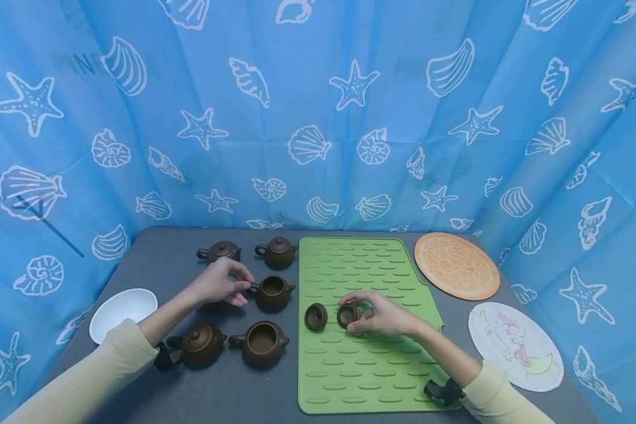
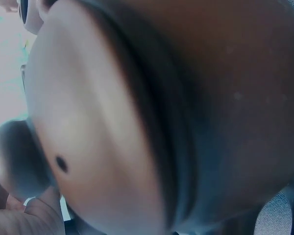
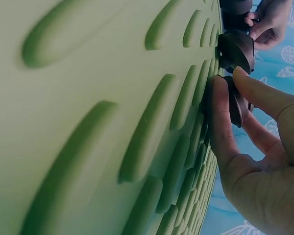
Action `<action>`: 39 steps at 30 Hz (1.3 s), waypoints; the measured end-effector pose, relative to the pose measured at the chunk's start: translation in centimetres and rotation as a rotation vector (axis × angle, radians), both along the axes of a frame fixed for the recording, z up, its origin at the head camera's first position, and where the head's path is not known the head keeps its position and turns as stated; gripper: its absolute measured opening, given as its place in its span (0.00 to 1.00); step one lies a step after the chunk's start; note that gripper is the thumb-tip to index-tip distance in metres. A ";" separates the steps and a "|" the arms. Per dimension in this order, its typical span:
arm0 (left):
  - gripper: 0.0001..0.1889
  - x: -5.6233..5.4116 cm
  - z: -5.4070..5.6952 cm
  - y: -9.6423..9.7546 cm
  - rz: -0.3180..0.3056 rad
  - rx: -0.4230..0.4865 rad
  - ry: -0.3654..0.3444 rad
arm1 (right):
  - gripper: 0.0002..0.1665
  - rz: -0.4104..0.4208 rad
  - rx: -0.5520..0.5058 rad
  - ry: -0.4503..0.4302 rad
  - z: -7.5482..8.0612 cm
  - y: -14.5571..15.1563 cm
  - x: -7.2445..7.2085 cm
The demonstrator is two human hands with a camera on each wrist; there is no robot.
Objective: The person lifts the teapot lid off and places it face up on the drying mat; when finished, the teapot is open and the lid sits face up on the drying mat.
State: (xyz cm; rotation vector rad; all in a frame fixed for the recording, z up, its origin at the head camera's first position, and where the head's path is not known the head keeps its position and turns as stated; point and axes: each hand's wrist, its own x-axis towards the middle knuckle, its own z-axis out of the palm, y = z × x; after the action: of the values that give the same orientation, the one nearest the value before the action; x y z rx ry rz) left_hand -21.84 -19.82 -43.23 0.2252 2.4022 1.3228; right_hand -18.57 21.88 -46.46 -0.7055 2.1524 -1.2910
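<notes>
My left hand (image 1: 224,282) pinches the handle of a lidless brown teapot (image 1: 273,292) on the dark table. My right hand (image 1: 384,315) holds a small brown lid (image 1: 347,315) between thumb and fingers, hollow side up, low over the green mat (image 1: 365,386). Just left of it on the mat, a second lid (image 1: 315,318) lies with its hollow side showing. Another lidless teapot (image 1: 262,344) stands nearer me. Beside it is a lidded teapot (image 1: 201,346), whose knobbed lid (image 2: 88,127) fills the left wrist view. A dark shape under my left hand is mostly hidden.
Two lidded teapots, one rounder (image 1: 278,252) and one flatter (image 1: 222,251), stand at the back. A white bowl (image 1: 123,312) sits at the far left. To the right lie a round orange mat (image 1: 456,265) and a white disc with a drawing (image 1: 514,344). A blue curtain (image 1: 318,118) hangs behind.
</notes>
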 end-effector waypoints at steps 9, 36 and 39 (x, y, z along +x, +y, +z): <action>0.08 0.2 0.5 0.2 -0.010 -0.016 -0.001 | 0.32 -0.015 0.001 0.002 0.4 0.2 -0.3; 0.10 -2.2 3.1 -0.2 -0.115 -0.086 0.141 | 0.28 -0.065 -0.045 0.093 5.8 -3.8 -5.1; 0.11 -2.9 3.3 -0.3 -0.111 -0.104 0.148 | 0.27 -0.084 -0.054 0.093 6.1 -5.1 -6.1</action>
State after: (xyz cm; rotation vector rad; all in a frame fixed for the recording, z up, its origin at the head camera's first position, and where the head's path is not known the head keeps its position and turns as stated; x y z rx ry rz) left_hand -24.70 -20.09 -39.93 0.4339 2.5317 1.1656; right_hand -24.66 16.81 -40.38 -0.7161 2.2502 -1.3896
